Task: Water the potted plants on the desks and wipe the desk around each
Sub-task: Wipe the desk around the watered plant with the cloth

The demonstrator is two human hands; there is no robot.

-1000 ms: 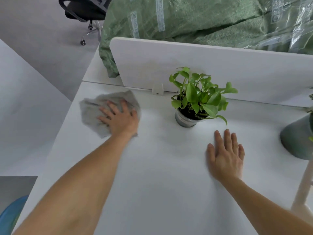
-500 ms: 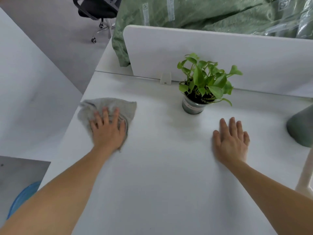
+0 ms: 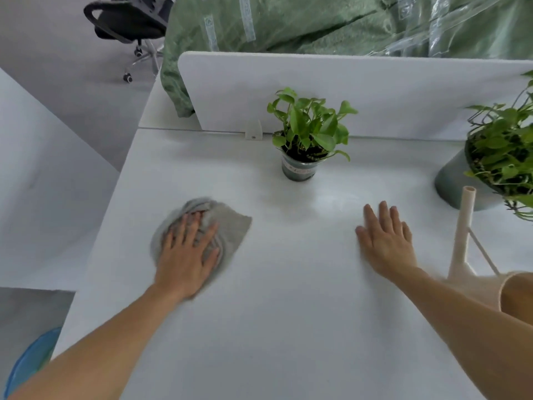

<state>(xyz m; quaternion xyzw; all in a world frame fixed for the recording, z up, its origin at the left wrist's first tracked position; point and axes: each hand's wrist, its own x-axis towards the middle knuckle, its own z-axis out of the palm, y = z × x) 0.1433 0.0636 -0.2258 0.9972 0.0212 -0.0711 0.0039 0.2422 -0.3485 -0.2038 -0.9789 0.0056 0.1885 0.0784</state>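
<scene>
A small leafy plant grows in a glass pot near the back of the white desk, close to the divider. My left hand presses flat on a grey cloth on the desk, left of and nearer to me than the pot. My right hand rests flat on the desk with fingers spread, holding nothing, to the right of the pot. A larger plant in a grey-green pot stands at the right edge. A cream watering can with a long spout stands beside my right forearm.
A white divider panel runs along the back of the desk, with green plastic-wrapped bundles behind it. A black office chair stands on the floor at the far left. A blue round object lies below the desk's left edge.
My left hand has dragged the grey cloth from the back left of the desk toward me and to the right. My right hand stays flat in place. The view has pulled back.
</scene>
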